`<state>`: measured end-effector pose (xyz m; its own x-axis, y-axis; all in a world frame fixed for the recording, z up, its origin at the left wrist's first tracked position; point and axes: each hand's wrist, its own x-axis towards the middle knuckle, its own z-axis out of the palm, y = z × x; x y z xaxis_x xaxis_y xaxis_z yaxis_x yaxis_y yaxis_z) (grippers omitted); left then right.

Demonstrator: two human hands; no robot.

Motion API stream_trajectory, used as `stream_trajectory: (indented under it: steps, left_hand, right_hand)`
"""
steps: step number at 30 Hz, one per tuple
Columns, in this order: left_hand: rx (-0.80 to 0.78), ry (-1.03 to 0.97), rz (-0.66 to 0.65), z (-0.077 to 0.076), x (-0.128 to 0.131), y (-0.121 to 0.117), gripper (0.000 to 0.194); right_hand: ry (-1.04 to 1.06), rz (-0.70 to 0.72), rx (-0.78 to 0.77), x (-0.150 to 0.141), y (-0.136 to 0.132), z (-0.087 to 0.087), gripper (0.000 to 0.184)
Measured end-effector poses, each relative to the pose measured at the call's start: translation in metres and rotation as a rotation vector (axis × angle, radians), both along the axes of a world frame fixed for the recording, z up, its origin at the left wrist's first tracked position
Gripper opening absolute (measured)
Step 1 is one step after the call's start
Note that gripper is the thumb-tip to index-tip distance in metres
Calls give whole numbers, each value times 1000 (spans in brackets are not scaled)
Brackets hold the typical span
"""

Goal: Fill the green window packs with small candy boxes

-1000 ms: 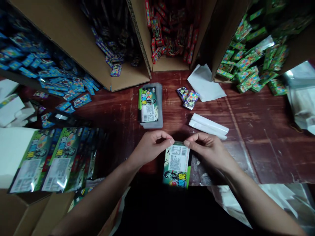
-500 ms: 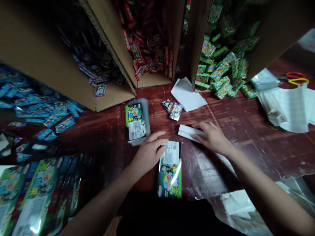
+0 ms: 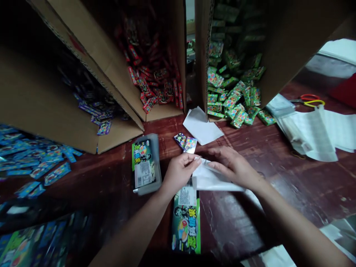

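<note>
Over the table, my left hand (image 3: 180, 171) pinches the left corner of a folded white paper sheet (image 3: 215, 181). My right hand (image 3: 236, 167) grips the same sheet along its upper edge, thumb on the near face. Below them a green and black candy bag (image 3: 185, 222) lies flat, its white label partly under my left hand and the paper. Left of my hands rests a stack of similar printed bags (image 3: 146, 163) with clear edges. Two small purple candy boxes (image 3: 185, 142) lie just beyond my fingertips.
Upended cartons hold red candy boxes (image 3: 158, 87), green candy boxes (image 3: 233, 100) and purple ones. Blue boxes (image 3: 55, 159) spill at the left. Behind my hands lies a white sheet (image 3: 202, 126). Scissors (image 3: 313, 101) and a label strip (image 3: 308, 129) are at right.
Both hands have left the top of the candy bag. My right hand picked up the folded white paper and brought it left, where my left hand now pinches it. The view has shifted right.
</note>
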<state>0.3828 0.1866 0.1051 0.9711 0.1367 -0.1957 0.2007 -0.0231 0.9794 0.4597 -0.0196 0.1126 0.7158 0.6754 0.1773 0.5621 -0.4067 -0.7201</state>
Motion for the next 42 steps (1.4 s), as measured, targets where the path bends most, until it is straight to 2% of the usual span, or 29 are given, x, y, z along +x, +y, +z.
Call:
stream_trajectory:
  steps: [2,7,10,14,16,19,21,24,27,30,32,34,37,39,42]
  left_hand:
    - [2,-18,-22,-1,-2,-2,24]
    - [23,-16,-77,0,-6,-4,25]
    - [50,2,-125,3,-9,-4,27]
    - [127,18,-242,3,-16,-4,30]
    - [301,9,-233,2,-21,-1,35]
    - [683,-130,-170,0,-35,9,45]
    - [893,-203,-126,-3,-49,19,42]
    - [1034,-151,-139,-6,-76,31,29]
    - [1000,-89,-207,1,-106,37,24]
    - [894,-90,-168,16,-130,44,16]
    - [721,-35,-138,25,-140,49,17]
    - [478,61,-92,31,-145,53,21]
    - [233,138,18,31,-146,57,19]
    - [192,141,55,30,-146,58,14]
    - [199,133,14,30,-148,58,14]
  right_hand:
    - [-7,28,54,1,4,1,38]
    - [118,145,157,3,11,6,19]
    - [169,174,158,2,9,7,18]
    - [114,186,143,4,-6,8,14]
    - [74,54,227,7,-20,8,9]
    - [15,-182,357,10,-42,11,7]
    - [52,-184,376,6,-50,15,19]
    - [218,-12,325,-17,-45,24,44]
    - [358,143,281,-48,-24,36,56]
    - [450,239,280,-68,1,44,57]
    - [472,293,252,-73,16,45,57]
    - [463,335,224,-75,29,44,58]
    - [429,344,242,-80,45,39,65]
    - [430,321,257,-87,52,34,70]
    - [458,286,263,-102,53,23,76]
